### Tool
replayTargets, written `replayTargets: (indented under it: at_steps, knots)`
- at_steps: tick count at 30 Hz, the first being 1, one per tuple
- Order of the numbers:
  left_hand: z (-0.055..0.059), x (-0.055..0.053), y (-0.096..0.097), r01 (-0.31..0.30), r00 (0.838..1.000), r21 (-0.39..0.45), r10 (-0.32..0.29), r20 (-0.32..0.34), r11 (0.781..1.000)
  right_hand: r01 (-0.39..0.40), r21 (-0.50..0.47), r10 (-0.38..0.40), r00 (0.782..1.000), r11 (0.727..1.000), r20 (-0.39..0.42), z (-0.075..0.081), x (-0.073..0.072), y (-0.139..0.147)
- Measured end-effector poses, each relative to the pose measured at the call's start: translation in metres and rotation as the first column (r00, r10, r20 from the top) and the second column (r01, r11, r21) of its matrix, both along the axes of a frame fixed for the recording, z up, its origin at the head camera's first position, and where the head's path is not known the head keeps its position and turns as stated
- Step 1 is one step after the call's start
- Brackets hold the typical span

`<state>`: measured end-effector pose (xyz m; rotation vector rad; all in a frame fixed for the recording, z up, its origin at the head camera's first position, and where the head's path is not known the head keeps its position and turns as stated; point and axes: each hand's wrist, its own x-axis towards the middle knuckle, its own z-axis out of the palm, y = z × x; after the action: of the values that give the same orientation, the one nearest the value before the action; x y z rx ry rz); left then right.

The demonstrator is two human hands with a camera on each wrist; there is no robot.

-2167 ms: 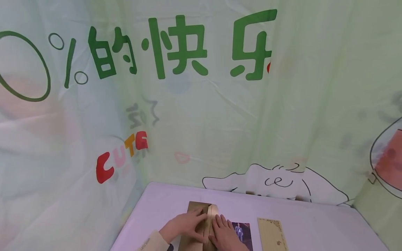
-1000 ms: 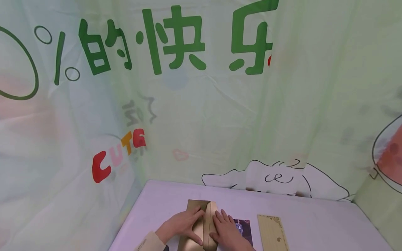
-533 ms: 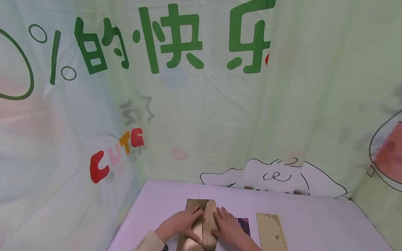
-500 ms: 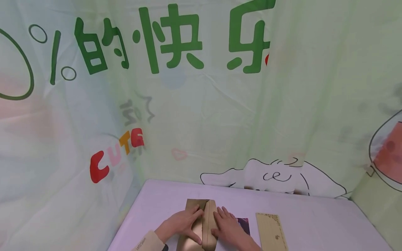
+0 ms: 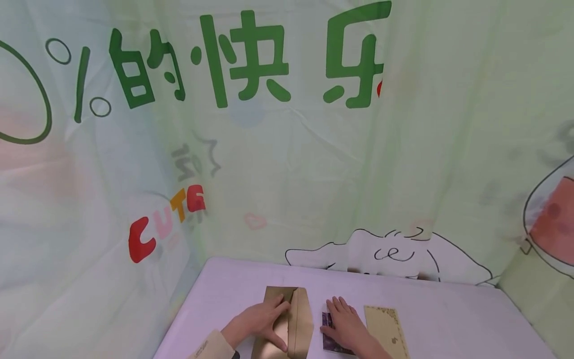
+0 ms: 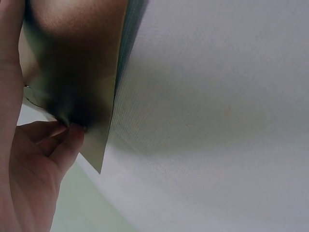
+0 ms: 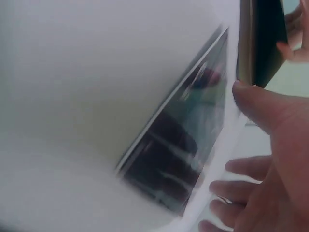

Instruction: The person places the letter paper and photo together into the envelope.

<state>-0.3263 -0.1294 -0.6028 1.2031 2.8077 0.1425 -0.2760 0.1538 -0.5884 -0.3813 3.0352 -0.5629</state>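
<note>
A brown paper envelope (image 5: 302, 324) lies on the table with its flap unfolded to the right. My left hand (image 5: 264, 319) holds the envelope at its mouth, thumb and fingers spread apart along the edge. In the left wrist view, bent fingertips (image 6: 75, 137) of that hand press at the envelope (image 6: 108, 116), where a dark gap shows. My right hand (image 5: 347, 321) lies over a dark glossy photo (image 5: 329, 344), fingers extended, covering much of it. The right wrist view shows the blurred photo (image 7: 164, 154) beside the thumb and fingers of that hand.
A cream card with a patterned corner (image 5: 381, 324) lies to the right of the right hand. The table (image 5: 242, 279) has a pale lilac cover. Printed cloth curtains (image 5: 287, 164) enclose it at the back and sides.
My right hand has left the envelope flap and moved right onto the photo. The left hand keeps its place at the envelope's mouth.
</note>
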Motion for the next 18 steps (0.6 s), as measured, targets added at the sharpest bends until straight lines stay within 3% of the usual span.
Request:
replayTargets:
  at_steps: [4, 9, 12, 18]
  knots:
    - [0.002, 0.003, -0.001, -0.013, 1.000, -0.009, 0.013, 0.000, 1.000, 0.092, 0.039, -0.093, 0.995, 0.995, 0.025, -0.006, 0.000, 0.013]
    - [0.004, 0.004, -0.002, -0.009, 0.999, -0.006, 0.009, -0.031, 1.000, 0.197, 0.122, -0.211, 0.971, 0.973, 0.117, -0.007, -0.006, 0.017]
    - [0.003, 0.004, -0.001, 0.004, 1.000, -0.002, -0.004, -0.030, 1.000, 0.212, 0.144, -0.230, 0.965, 0.967, 0.125, -0.008, -0.007, 0.018]
    - [0.002, 0.003, 0.001, 0.012, 1.000, -0.004, -0.012, -0.003, 1.000, 0.219, 0.101, -0.225, 0.973, 0.970, 0.046, -0.007, -0.003, 0.020]
